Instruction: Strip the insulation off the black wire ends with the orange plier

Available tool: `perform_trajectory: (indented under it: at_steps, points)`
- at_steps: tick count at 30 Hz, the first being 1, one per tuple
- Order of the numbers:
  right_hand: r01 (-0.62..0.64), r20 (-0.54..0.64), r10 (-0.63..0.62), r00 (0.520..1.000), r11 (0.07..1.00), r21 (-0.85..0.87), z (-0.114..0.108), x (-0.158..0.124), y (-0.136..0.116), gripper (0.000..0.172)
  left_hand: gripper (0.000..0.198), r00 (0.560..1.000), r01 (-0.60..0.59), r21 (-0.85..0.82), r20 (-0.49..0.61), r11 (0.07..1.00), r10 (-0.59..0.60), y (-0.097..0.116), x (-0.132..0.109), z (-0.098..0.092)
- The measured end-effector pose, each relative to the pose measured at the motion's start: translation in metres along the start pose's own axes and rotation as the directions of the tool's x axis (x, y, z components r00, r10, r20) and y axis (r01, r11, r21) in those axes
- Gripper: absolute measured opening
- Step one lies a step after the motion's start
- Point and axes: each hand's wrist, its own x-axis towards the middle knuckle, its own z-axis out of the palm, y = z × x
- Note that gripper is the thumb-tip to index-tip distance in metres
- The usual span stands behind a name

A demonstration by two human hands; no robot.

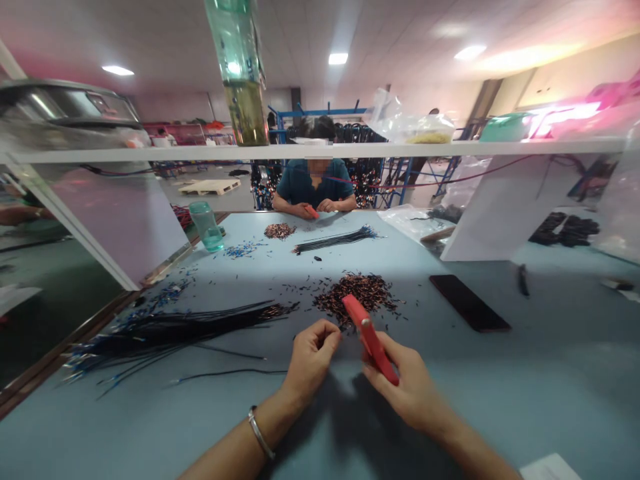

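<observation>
Head view: right hand point(407, 387) is wrapped around a red tool point(370, 338), nose pointing at the pile of cut bits point(357, 293) just past it. Left hand point(313, 357) has its fingers curled in, pinching something too small to make out. Tool looks light and rigid, so grab it by the handles. Black wires point(175, 330) lie left, thin and floppy, near a phone point(469, 302) on the table point(550, 373).

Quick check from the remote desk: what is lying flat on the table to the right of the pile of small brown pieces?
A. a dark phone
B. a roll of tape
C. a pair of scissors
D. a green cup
A: a dark phone lies flat on the blue table, right of the pile of small brown pieces, beyond the right hand holding the red tool.
</observation>
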Motion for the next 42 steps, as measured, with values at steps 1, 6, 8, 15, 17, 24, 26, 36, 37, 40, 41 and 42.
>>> perform_trajectory:
  at_steps: [1, 6, 8, 15, 17, 24, 26, 36, 37, 40, 41, 42]
  points:
    - [0.052, -0.017, -0.054, 0.998, 0.996, -0.077, 0.002, -0.001, 0.001, 0.026, 0.026, 1.0, 0.001, -0.018, 0.012, 1.0, -0.001, -0.001, -0.001, 0.001]
    - [0.178, -0.01, -0.194, 0.981, 0.916, -0.359, 0.012, -0.003, 0.012, 0.053, 0.027, 0.998, 0.045, -0.158, 0.049, 0.986, -0.038, -0.005, -0.005, 0.004]
    - [0.185, -0.004, -0.206, 0.979, 0.887, -0.423, 0.012, -0.003, 0.014, 0.053, 0.024, 0.998, 0.056, -0.194, 0.037, 0.979, -0.05, -0.005, -0.005, 0.004]
    - [0.186, -0.005, -0.213, 0.977, 0.867, -0.463, 0.008, -0.002, 0.01, 0.049, 0.028, 0.997, 0.053, -0.248, 0.074, 0.967, -0.036, -0.001, -0.003, 0.003]
    - [0.176, -0.004, -0.2, 0.98, 0.873, -0.454, 0.008, -0.002, 0.01, 0.049, 0.032, 0.996, 0.054, -0.256, 0.089, 0.965, -0.032, 0.0, -0.002, 0.002]
    - [0.157, -0.008, -0.175, 0.985, 0.899, -0.408, 0.008, -0.002, 0.012, 0.047, 0.037, 0.988, 0.039, -0.233, 0.154, 0.972, -0.003, 0.006, 0.001, -0.001]
    - [0.158, -0.006, -0.175, 0.984, 0.901, -0.405, 0.008, -0.002, 0.013, 0.047, 0.037, 0.985, 0.032, -0.231, 0.171, 0.972, 0.008, 0.006, 0.002, -0.002]
    - [0.159, -0.02, -0.183, 0.983, 0.897, -0.412, 0.008, -0.001, 0.017, 0.032, 0.036, 0.978, 0.078, -0.23, 0.205, 0.97, -0.03, -0.003, 0.001, 0.0]
    - [0.159, -0.024, -0.186, 0.982, 0.896, -0.415, 0.008, -0.001, 0.016, 0.029, 0.037, 0.979, 0.081, -0.23, 0.201, 0.97, -0.034, -0.004, 0.0, 0.001]
    - [0.161, -0.036, -0.196, 0.98, 0.886, -0.436, 0.008, -0.002, 0.016, 0.022, 0.042, 0.979, 0.088, -0.232, 0.198, 0.969, -0.042, -0.004, 0.0, 0.002]
    - [0.161, -0.04, -0.199, 0.979, 0.881, -0.446, 0.008, -0.002, 0.016, 0.019, 0.044, 0.979, 0.093, -0.231, 0.198, 0.969, -0.046, -0.004, 0.0, 0.003]
    - [0.161, -0.044, -0.203, 0.978, 0.875, -0.457, 0.009, -0.003, 0.016, 0.015, 0.045, 0.979, 0.097, -0.23, 0.196, 0.968, -0.051, -0.005, 0.0, 0.004]
